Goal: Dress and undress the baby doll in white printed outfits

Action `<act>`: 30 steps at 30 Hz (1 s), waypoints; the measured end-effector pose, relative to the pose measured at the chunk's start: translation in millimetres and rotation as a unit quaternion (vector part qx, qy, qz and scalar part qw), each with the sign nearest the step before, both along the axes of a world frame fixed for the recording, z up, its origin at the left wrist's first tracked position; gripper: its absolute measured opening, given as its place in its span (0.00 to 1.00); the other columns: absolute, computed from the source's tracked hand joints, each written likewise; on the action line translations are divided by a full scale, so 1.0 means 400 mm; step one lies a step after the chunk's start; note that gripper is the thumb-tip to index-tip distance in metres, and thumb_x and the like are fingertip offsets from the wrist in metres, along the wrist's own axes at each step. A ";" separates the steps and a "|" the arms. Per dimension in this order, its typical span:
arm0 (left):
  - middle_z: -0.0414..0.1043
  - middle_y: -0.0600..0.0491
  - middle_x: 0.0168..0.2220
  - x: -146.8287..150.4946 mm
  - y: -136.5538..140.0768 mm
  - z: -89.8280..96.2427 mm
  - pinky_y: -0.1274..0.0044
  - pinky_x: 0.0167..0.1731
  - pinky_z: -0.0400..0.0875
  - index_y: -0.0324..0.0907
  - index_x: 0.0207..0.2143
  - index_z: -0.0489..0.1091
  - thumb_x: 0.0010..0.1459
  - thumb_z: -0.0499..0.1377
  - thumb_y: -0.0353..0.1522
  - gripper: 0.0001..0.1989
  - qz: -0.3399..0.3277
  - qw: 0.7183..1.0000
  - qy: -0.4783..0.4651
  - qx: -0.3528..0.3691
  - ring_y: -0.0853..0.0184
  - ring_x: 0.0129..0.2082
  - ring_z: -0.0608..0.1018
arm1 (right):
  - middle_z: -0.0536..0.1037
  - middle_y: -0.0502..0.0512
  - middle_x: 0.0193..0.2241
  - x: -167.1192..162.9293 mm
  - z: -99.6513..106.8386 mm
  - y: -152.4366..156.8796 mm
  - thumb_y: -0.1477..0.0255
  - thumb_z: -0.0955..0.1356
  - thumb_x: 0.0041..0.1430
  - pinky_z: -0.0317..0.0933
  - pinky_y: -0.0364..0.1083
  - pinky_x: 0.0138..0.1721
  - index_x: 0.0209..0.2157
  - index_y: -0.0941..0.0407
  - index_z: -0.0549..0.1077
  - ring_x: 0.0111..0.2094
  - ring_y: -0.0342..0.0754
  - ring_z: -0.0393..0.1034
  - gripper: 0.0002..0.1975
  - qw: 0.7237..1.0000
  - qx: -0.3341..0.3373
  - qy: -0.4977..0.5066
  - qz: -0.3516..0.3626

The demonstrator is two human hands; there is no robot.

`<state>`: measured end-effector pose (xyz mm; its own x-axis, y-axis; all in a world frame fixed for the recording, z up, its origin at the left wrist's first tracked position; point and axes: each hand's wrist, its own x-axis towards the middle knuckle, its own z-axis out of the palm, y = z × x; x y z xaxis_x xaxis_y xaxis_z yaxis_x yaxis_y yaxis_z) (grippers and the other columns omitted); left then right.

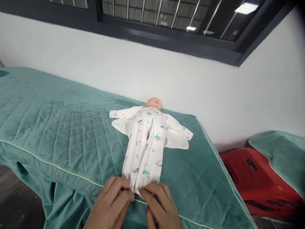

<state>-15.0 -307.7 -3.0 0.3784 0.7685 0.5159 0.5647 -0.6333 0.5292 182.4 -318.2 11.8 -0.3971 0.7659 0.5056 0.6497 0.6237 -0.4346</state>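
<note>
A baby doll [154, 103] lies on its back on the green quilted bed cover, its head toward the wall. Under it an open white baby shirt [176, 135] is spread, both sleeves out to the sides. White baby pants [145, 149] printed with small bears cover the doll's front, their legs pointing toward me. At the near end of the pants, my left hand [113, 200] pinches the left leg hem. My right hand [160, 203] has its fingers closed on the other hem, close beside it. The doll's limbs are mostly hidden by cloth.
The green bed cover [71, 127] has a pale piped edge and hangs down in folds at the front. Behind the bed rises a white wall [95, 63] with a dark-framed barred window [166, 19]. To the right stands a red plastic chair [257, 178] with green cloth over it.
</note>
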 end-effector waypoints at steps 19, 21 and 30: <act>0.67 0.46 0.59 -0.016 0.442 -0.021 0.62 0.64 0.56 0.43 0.57 0.67 0.63 0.54 0.32 0.20 -0.025 0.987 0.156 0.040 0.57 0.61 0.66 | 0.73 0.60 0.40 0.150 -0.011 0.348 0.84 0.62 0.57 0.58 0.51 0.48 0.42 0.58 0.73 0.45 0.54 0.63 0.15 0.960 -0.014 -0.220 -0.170; 0.68 0.47 0.58 -0.007 0.454 -0.010 0.65 0.61 0.62 0.45 0.58 0.67 0.63 0.54 0.34 0.20 -0.041 0.990 0.132 0.033 0.58 0.60 0.67 | 0.73 0.59 0.39 0.154 -0.013 0.353 0.85 0.62 0.56 0.57 0.50 0.46 0.40 0.58 0.73 0.43 0.53 0.63 0.14 0.960 -0.014 -0.222 -0.171; 0.66 0.44 0.59 0.035 0.526 0.018 0.65 0.54 0.68 0.42 0.57 0.66 0.58 0.58 0.37 0.24 -0.085 0.989 0.120 -0.004 0.54 0.56 0.71 | 0.70 0.54 0.30 0.187 -0.011 0.393 0.82 0.61 0.56 0.55 0.47 0.35 0.28 0.55 0.67 0.34 0.50 0.62 0.09 0.982 0.000 -0.093 -0.165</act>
<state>-1.1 -97.4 4.1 0.6136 0.6873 0.3888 0.5609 -0.7259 0.3981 257.0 -161.0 7.5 -0.2120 0.8684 0.4483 0.8847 0.3653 -0.2894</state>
